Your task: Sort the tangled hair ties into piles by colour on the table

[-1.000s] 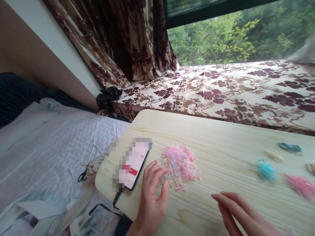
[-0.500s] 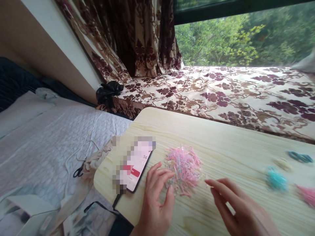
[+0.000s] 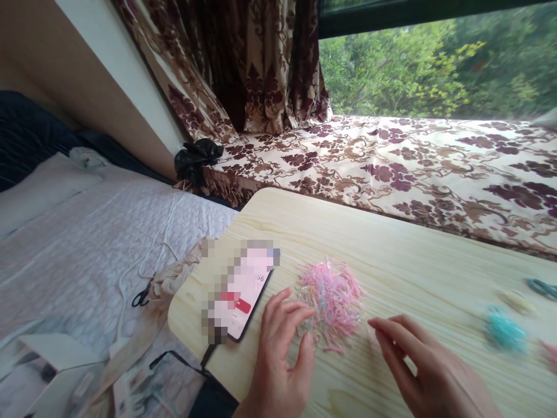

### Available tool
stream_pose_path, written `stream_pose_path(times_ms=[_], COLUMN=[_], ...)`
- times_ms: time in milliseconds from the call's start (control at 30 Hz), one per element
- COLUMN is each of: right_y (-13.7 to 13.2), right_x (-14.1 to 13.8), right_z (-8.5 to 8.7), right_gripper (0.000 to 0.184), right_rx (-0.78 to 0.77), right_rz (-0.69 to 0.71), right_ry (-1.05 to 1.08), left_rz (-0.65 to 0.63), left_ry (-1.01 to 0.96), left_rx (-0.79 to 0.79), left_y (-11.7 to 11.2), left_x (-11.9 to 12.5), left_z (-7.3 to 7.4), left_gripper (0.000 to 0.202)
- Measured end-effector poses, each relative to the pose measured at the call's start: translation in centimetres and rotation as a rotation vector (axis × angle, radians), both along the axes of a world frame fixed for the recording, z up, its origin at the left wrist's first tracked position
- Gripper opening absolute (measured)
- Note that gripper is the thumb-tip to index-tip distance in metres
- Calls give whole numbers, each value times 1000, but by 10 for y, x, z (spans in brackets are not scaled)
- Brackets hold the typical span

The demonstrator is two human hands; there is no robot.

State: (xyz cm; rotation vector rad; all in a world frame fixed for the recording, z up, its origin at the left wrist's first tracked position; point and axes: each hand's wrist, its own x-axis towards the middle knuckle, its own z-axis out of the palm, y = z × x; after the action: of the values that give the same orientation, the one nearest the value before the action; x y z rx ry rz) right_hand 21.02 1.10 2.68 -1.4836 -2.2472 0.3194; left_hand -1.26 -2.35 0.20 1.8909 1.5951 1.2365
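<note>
A loose pile of thin, mostly pink strands (image 3: 333, 299), with some pale blue and yellowish ones, lies on the wooden tabletop (image 3: 300, 215). They look like small elastic bands. My left hand (image 3: 285, 348) is at the pile's left edge, fingers curved and thumb apart, with nothing visible in it. To the right of the pile, my right hand (image 3: 418, 360) has its fingertips pinched together just above the table. Whatever is between those fingertips, if anything, is too small to make out.
Left of the pile lies a phone (image 3: 243, 296) with a cable at its lower end. At the right are a turquoise bundle (image 3: 505, 330), a cream bundle (image 3: 517, 301), a dark teal bundle (image 3: 542, 288) and a pink one (image 3: 550, 353). A bed (image 3: 108, 226) adjoins the table's left side.
The view has turned slightly, so the table and its things sit a little farther right. Both hands keep nearly the same pose beside the pile.
</note>
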Motion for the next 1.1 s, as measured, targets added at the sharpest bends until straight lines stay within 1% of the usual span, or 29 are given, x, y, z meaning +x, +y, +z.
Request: stream_pose_path(times_ms=[67, 100, 233, 300, 433, 500, 600, 667, 767, 900, 1100], right_y=[3, 3, -3, -4, 6, 13, 17, 16, 13, 10, 11], right_x=[-2, -3, -6, -6, -10, -15, -19, -17, -7, 1, -8], right_z=[-1, -1, 1, 2, 0, -2, -3, -2, 3, 10, 19], right_gripper=[37, 38, 34, 32, 38, 40, 38, 37, 30, 19, 13], right_rx=[60, 55, -103, -125, -32, 0, -1, -10, -22, 5, 84], right_rz=[-69, -74, 9, 10, -45, -50, -38, -9, 36, 46, 83], right_ry=[-25, -33, 11, 27, -1, -2, -28, -47, -43, -1, 52], left_rz=[-2, -5, -8, -8, -16, -18, -21, -20, -16, -16, -16], left_ry=[-2, -2, -3, -2, 4, 5, 9, 7, -1, -1, -8], left_rx=[5, 7, -4, -7, 2, 3, -2, -2, 0, 12, 10], left_y=[0, 0, 0, 0, 1, 1, 2, 2, 1, 2, 1], left_x=[0, 0, 0, -1, -1, -1, -2, -2, -1, 0, 0], left_z=[0, -1, 0, 1, 1, 1, 1, 1, 1, 2, 3], left_gripper=[38, 38, 39, 39, 38, 39, 40, 39, 40, 39, 38])
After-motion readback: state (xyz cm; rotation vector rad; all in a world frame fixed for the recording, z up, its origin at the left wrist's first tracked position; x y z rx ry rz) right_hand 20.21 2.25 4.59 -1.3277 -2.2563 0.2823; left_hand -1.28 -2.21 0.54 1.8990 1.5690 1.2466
